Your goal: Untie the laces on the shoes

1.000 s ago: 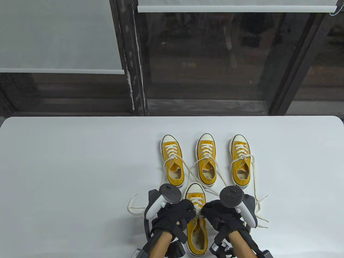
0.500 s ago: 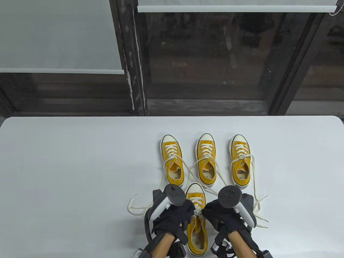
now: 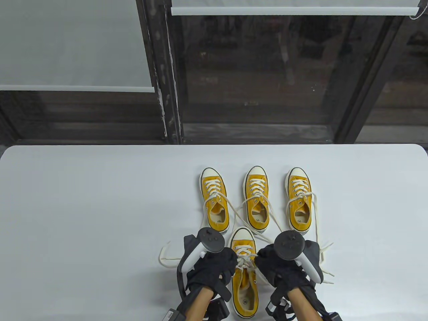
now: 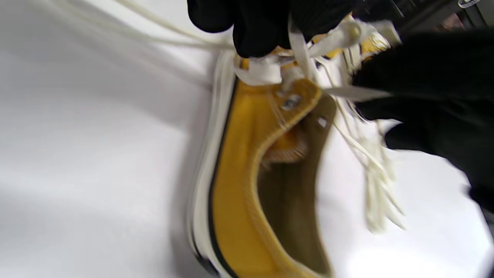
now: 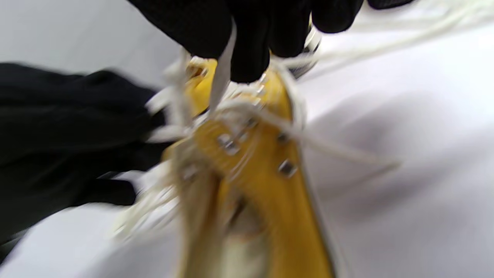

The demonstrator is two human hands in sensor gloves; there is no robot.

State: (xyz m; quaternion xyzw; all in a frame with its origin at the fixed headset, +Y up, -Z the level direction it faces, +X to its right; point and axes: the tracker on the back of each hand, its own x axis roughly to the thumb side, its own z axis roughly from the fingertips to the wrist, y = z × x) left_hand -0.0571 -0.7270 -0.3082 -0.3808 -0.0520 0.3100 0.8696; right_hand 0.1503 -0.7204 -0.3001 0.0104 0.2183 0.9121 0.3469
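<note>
Blurred wrist views – fingers (image 5: 247,58) pinch lace (image 5: 222,83)

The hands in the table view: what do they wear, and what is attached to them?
Both the left hand and the right hand wear black fabric gloves. A tracker with a white handle and a dark grey round head sits on the back of each. Black straps and cables run along the wrists; the forearms have no sleeves.
</note>
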